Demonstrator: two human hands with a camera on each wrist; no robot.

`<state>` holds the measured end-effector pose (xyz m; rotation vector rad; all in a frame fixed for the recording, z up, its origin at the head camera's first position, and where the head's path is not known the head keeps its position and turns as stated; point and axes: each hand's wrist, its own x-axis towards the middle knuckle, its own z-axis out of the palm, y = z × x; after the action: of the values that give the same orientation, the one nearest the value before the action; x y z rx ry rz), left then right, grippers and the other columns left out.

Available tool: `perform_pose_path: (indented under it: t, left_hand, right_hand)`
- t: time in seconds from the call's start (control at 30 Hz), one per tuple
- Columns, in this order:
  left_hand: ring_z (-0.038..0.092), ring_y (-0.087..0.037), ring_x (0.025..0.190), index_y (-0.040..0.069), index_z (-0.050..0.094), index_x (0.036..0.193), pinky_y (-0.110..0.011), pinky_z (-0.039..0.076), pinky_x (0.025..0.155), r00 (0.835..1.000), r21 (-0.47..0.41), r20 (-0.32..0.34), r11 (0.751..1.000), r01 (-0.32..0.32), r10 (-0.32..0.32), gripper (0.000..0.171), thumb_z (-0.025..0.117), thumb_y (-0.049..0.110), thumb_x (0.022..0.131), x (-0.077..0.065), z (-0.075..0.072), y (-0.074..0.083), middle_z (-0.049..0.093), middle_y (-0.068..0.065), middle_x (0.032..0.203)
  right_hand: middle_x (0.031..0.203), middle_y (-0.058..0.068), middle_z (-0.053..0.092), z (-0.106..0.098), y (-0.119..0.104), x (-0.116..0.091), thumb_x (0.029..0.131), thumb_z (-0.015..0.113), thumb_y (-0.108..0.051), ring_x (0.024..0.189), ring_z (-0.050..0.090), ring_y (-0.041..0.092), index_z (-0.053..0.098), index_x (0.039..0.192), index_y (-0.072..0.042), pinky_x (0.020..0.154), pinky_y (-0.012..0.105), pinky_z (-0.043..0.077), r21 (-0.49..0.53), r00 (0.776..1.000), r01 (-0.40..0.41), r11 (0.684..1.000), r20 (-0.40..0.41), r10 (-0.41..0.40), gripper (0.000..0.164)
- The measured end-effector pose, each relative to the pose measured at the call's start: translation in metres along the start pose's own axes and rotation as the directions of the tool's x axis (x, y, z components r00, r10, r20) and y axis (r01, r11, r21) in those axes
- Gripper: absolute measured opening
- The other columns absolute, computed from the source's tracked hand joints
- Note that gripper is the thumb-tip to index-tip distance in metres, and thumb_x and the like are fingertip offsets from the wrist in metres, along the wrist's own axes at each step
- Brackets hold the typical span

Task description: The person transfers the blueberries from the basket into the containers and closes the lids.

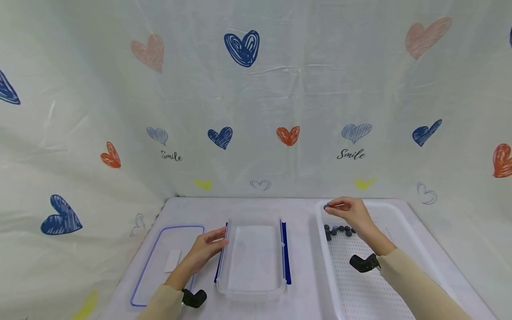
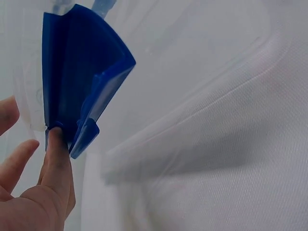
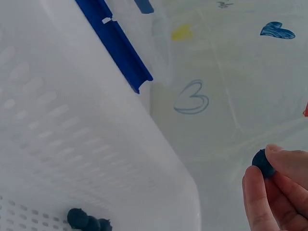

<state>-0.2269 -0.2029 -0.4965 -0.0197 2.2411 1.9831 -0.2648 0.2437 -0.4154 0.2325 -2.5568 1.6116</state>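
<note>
A small dark blueberry (image 3: 262,164) is pinched between the thumb and fingertips of my right hand (image 1: 354,217), over the far left rim of the white basket (image 1: 333,271). Several more blueberries (image 1: 341,229) lie inside that basket, close to its left wall. At the left side of a clear plastic container (image 1: 252,293), my left hand (image 1: 198,254) touches a blue latch flap (image 2: 72,67) with a fingertip. Its thumb and other fingers are spread. The container has no lid on, and its blue flaps hang out on both sides.
To the left lies a clear lid (image 1: 154,253) with a blue seal and a small white rectangle (image 1: 173,261) on it. The white table (image 1: 304,249) meets a curtain (image 1: 256,173) printed with hearts at its back edge.
</note>
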Motion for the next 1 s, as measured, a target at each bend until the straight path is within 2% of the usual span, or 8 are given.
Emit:
perform_pose_path:
  t: [0.1,0.37,0.63,1.0]
  left_hand:
    - [0.058,-0.035,0.121,-0.004,0.052,0.141,-0.043,0.05,0.099,1.0,-0.009,0.0,1.0,0.002,-0.002,0.054,0.072,0.008,0.092,0.0,0.0,0.001,0.051,-0.029,0.14]
    - [0.054,-0.038,0.125,-0.005,0.051,0.141,-0.043,0.048,0.1,1.0,-0.013,0.012,1.0,0.006,-0.005,0.055,0.072,0.008,0.092,-0.001,0.001,0.004,0.05,-0.029,0.141]
    - [0.055,-0.037,0.125,-0.005,0.049,0.143,-0.042,0.047,0.101,1.0,-0.019,0.023,1.0,0.016,-0.016,0.057,0.071,0.01,0.093,-0.004,-0.001,0.005,0.048,-0.03,0.142]
    - [0.053,-0.038,0.127,-0.005,0.048,0.144,-0.041,0.047,0.102,0.998,-0.038,0.053,0.999,0.017,-0.015,0.059,0.072,0.012,0.093,-0.003,-0.002,0.004,0.046,-0.03,0.143]
  right_hand:
    - [0.109,0.019,0.07,0.006,-0.008,0.003,0.087,0.079,-0.016,0.091,0.068,0.015,0.071,0.11,0.006,0.078,0.025,0.053,0.02,1.0,0.007,1.0,0.02,-0.008,0.033]
    - [0.104,0.017,0.072,0.02,-0.018,0.008,0.087,0.079,-0.016,0.088,0.069,0.014,0.071,0.109,0.005,0.08,0.026,0.053,0.061,0.998,0.024,0.998,0.053,-0.028,0.032]
    - [0.105,0.016,0.072,0.04,-0.032,0.013,0.088,0.079,-0.015,0.091,0.069,0.019,0.071,0.108,0.005,0.09,0.04,0.054,0.087,0.993,0.046,0.995,0.101,-0.055,0.029]
    - [0.104,0.018,0.072,0.073,-0.049,0.015,0.088,0.078,-0.009,0.093,0.07,0.025,0.071,0.107,0.007,0.087,0.038,0.057,0.18,0.978,0.047,0.983,0.194,-0.083,0.026]
